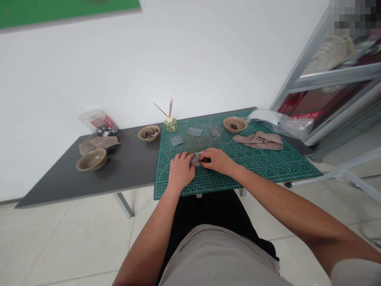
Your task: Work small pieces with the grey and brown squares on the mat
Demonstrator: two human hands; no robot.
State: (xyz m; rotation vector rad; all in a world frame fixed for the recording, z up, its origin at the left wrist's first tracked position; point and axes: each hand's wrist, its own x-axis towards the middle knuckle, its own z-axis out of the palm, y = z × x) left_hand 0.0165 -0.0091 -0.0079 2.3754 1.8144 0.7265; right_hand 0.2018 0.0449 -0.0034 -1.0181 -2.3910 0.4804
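My left hand (180,171) and my right hand (216,161) meet on a green cutting mat (253,171), pinching a small grey packet (195,159) between them. The fingers hide most of it, and its material is hard to tell. Just beyond my hands lie several small flat translucent sachets, among them one (177,141) and another (195,131). To the right, a crumpled beige fabric (257,140) lies on the mat near a tan bowl (235,124) holding dark pieces.
On the dark grey table (59,184) stand a small bowl of dark pieces (149,133), a tan bowl (91,159), beige fabric (98,143), a clear jar (97,122) and a reed diffuser (170,124). A plastic bag (279,123) lies at the back right, near a metal shelf (333,79).
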